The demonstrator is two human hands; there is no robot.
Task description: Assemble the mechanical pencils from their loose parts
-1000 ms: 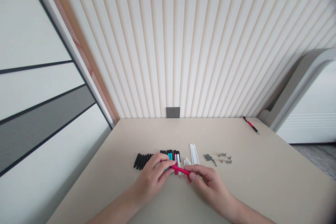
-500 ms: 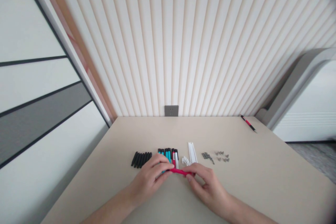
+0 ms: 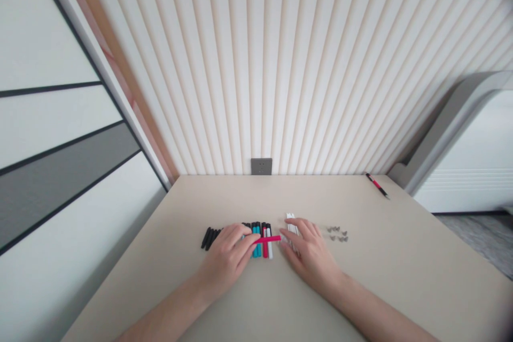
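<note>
My left hand (image 3: 228, 254) pinches a red pen barrel (image 3: 267, 239) and holds it crosswise over a row of teal, red and white pen barrels (image 3: 261, 246) on the beige table (image 3: 401, 272). Black pen caps (image 3: 209, 237) lie just left of that hand. My right hand (image 3: 306, 251) rests with fingers spread on the white refill tubes (image 3: 290, 218) and small white parts, clear of the red barrel. Small grey metal pieces (image 3: 337, 233) lie to its right.
A red and black pen (image 3: 375, 185) lies alone at the table's far right corner. A grey wall socket (image 3: 261, 166) sits in the slatted wall behind the table. A white and grey piece of furniture (image 3: 468, 155) stands at the right.
My right hand has let go of the red barrel and moved forward onto the white tubes. My left hand has carried the barrel forward over the row of pens.
</note>
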